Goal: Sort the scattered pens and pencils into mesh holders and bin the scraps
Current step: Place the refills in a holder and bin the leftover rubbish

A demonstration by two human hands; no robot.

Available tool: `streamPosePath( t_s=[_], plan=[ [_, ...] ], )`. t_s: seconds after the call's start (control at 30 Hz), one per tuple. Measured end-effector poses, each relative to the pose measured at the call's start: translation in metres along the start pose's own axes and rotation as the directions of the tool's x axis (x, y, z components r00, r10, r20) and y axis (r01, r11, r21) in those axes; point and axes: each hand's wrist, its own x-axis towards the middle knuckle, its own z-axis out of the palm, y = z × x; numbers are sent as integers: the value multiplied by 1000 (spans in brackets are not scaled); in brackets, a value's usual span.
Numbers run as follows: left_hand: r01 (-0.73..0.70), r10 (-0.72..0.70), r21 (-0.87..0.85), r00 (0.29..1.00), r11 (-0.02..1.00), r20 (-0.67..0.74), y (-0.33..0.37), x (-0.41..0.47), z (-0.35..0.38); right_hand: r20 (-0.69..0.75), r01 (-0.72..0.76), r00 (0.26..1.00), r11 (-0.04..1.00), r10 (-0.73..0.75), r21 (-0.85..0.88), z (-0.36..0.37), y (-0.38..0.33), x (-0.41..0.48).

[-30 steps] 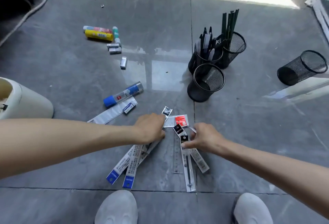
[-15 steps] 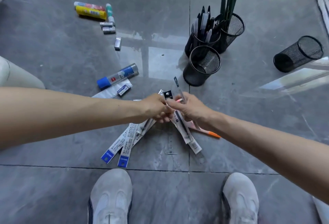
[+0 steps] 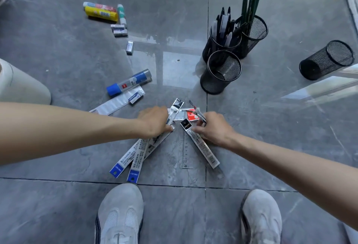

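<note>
Scanning from the left edge, I log the cream bin (image 3: 23,86) standing just beside the left forearm — near enough, I'd judge, for scraps to go in without a stretch. Farther back lie the glue sticks (image 3: 100,12) and small erasers (image 3: 120,29), well apart from the work, so I read them as outside this step. A blue-capped tube (image 3: 128,82) and a white wrapper (image 3: 116,103) lie side by side nearer in. The left hand (image 3: 155,120) is knuckles-up, fingers curled down over the upper ends of the blue-tagged packets (image 3: 133,158), which fan out toward the shoes (image 3: 120,210); gripping one end bundles the fan, I think, for a single lift. Between the hands a red-labelled packet (image 3: 190,116) lies flat on the floor, not held. The right hand (image 3: 215,127) is curled too, thumb and fingers pinching the top of the black-tagged packet (image 3: 199,145), with a thin dark strip poking past the fingertips. I cannot tell whether these sleeves are full or empty — that decides bin or holder. Right of the hands, the empty mesh holder (image 3: 213,83) stands upright and nearest, right against the pen holder (image 3: 211,48), with the pencil holder (image 3: 255,34) just beside that, grouped so sorting is one short reach. A fourth holder (image 3: 317,65) lies tipped on its side, well apart.
</note>
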Motion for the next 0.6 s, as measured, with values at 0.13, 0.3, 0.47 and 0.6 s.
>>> streamPosePath(
  t_s=[0.13,0.3,0.47,0.6],
  plan=[
    [10,-21,-153,998,988,-67,10,2,-3,35,-58,998,996,60,-70,9,4,2],
    [89,-135,-568,990,818,-40,21,-4,-8,37,-52,997,980,60,-190,9,0,1],
    [296,-49,-844,950,448,307,32,-27,9,35,-206,978,950,204,234,2,-7,5],
    [212,100,-914,960,345,260,40,-35,5,232,-304,952,710,200,635,-8,-15,5]
  ],
)
